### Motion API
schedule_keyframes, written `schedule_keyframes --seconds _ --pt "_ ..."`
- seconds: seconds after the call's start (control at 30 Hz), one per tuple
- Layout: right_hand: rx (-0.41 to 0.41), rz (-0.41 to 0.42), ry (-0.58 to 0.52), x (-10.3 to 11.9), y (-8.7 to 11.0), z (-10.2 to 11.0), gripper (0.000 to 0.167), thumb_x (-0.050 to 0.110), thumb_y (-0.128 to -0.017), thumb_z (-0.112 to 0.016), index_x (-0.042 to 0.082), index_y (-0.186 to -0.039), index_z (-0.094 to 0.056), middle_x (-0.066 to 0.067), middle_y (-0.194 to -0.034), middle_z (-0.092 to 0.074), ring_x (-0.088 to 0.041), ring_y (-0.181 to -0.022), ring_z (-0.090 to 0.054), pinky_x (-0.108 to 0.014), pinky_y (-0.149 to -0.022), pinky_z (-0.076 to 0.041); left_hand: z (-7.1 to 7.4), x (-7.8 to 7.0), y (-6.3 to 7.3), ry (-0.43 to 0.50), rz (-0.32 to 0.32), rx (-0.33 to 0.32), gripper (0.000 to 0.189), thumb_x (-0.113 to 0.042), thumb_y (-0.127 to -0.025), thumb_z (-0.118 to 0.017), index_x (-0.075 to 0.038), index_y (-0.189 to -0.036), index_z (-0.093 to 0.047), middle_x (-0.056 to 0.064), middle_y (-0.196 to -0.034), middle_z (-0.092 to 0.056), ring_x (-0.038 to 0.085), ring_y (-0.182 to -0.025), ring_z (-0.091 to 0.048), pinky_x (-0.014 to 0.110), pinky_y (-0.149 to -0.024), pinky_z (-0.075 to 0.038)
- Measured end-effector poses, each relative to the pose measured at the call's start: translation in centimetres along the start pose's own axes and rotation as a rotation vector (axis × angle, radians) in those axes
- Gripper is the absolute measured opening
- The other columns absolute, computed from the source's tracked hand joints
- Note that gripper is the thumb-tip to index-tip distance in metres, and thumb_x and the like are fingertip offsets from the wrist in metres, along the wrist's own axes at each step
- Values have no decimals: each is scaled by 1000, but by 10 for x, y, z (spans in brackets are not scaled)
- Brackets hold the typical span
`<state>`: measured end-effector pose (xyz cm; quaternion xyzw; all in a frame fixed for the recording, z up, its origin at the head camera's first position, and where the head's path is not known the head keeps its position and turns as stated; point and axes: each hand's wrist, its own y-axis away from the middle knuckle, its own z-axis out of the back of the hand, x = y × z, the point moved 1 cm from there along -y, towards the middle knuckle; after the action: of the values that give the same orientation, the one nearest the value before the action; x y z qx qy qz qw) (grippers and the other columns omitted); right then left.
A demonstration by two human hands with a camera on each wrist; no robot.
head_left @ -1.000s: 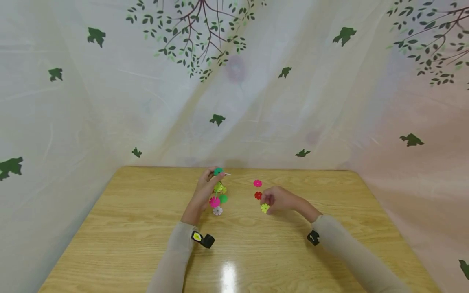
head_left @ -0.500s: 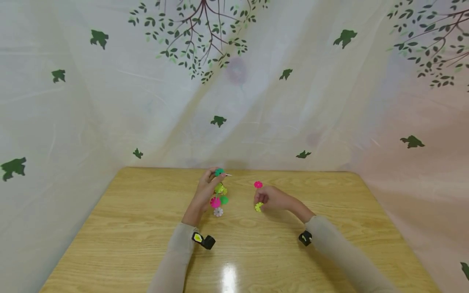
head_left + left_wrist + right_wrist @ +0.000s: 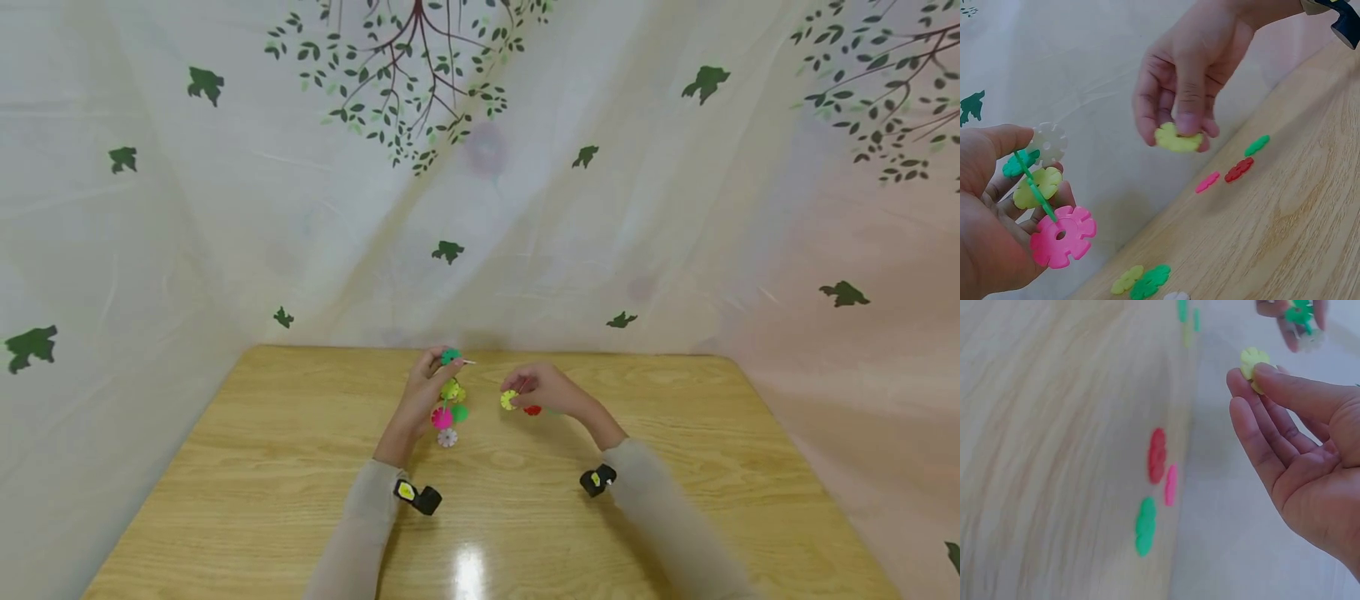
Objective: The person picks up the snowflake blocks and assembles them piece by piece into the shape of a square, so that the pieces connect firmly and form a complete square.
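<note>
My left hand (image 3: 417,400) holds a chain of joined, notched, flower-shaped plastic discs. In the left wrist view the chain shows a pink disc (image 3: 1065,236), a yellow disc (image 3: 1046,187), a white disc (image 3: 1050,142) and green discs, one of them edge-on (image 3: 1040,195). Between thumb and fingertips, my right hand (image 3: 1316,450) pinches a single yellow disc (image 3: 1177,139). This disc is raised above the table, to the right of the chain with a gap between them. Part of its edge is hidden behind the thumb.
On the table (image 3: 300,500), a red disc (image 3: 1239,169), a pink disc (image 3: 1207,182) and a green disc (image 3: 1257,145) lie below the right hand. Another yellow disc (image 3: 1127,279), green disc (image 3: 1151,282) and white disc (image 3: 447,437) lie by the left hand. A printed curtain (image 3: 360,275) stands behind.
My right hand has moved left and up from the table with the yellow disc, toward the left hand. The red disc was covered half a second ago and shows again. My left hand stays put.
</note>
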<state>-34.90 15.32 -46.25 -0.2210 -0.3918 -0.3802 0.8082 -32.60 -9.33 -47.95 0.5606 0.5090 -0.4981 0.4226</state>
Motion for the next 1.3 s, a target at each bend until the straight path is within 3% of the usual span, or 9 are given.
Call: schedule_keyframes --seconds 0.23,0.33,0.53,0.7,1.07,1.3 --pt "-156 -16 -192 9 -12 -10 26 0 -90 -74 -8 -114 -70 -21 -101 -71 -12 -83 -70 -52 -80 -62 -1 3 1 18 4 -21 32 -23 -105 -59 -7 -131 -52 3 -125 -57 18 -99 -53 24 -68 -48" --pt "-233 -13 -264 13 -17 -16 28 -2 -89 -75 -10 -115 -69 -25 -101 -72 -10 -80 -71 -54 -80 -62 -1 7 3 34 5 -36 31 -22 -105 -59 -6 -130 -51 4 -122 -59 17 -93 -54 22 -65 -48" --pt "-389 -33 -395 21 -20 -26 27 -6 -88 -74 -14 -114 -68 -32 -103 -70 -7 -76 -72 -38 -77 -64 -4 13 7 56 21 -37 30 -21 -104 -59 -4 -128 -50 2 -118 -61 11 -86 -54 21 -65 -48" --pt "-439 -13 -461 27 -24 -28 26 -7 -89 -72 -15 -114 -68 -36 -106 -68 -7 -77 -73 -29 -75 -63 -5 11 6 36 -2 -52 30 -24 -104 -60 -6 -127 -51 3 -120 -61 11 -90 -53 23 -70 -48" --pt "-523 -12 -543 31 -30 -35 27 -8 -87 -74 -15 -112 -68 -21 -96 -72 -9 -75 -74 -28 -73 -64 -4 7 0 14 2 -21 39 -26 -105 -58 -2 -133 -45 10 -129 -61 11 -84 -53 25 -68 -49" --pt "-566 5 -595 28 -33 -39 26 -10 -87 -74 -16 -111 -68 -15 -91 -71 -13 -75 -75 -29 -72 -64 -5 4 0 1 7 -30 33 -26 -105 -58 -8 -131 -47 12 -135 -60 18 -100 -55 27 -72 -49"
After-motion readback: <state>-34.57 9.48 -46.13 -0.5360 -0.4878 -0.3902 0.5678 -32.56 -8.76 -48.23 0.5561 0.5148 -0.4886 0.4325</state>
